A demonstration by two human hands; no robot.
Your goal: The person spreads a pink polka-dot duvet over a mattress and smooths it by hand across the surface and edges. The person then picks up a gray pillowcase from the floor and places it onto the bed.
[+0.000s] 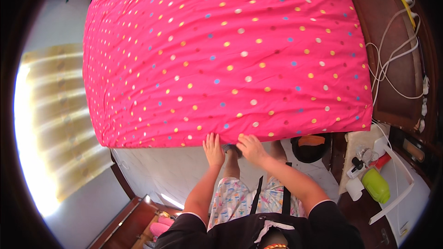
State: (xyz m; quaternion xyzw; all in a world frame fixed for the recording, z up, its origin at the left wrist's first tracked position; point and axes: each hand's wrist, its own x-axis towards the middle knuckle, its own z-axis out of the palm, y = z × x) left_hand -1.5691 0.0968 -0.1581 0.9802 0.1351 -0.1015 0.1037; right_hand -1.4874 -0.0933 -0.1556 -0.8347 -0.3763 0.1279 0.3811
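Observation:
A pink bedsheet [256, 65] with white, yellow, blue and red dots covers the bed before me. Its near edge runs across, just past my feet. My left hand [213, 150] lies at that edge, fingers stretched forward onto the cloth. A little to the right, my right hand [252, 150] touches the same edge with its fingers apart and slightly bent. No fold of cloth shows pinched in either hand; the undersides of both are hidden. Fine wrinkles cross the sheet, densest towards the left end.
A brown padded headboard [391, 52] with looped white cables [384, 65] stands at the right. The bedside cabinet [360, 207] bears a green bottle [376, 186] and a paper roll [354, 189]. Below the bed edge sits a black bin [308, 154]. A yellowish curtain [65, 110] hangs left.

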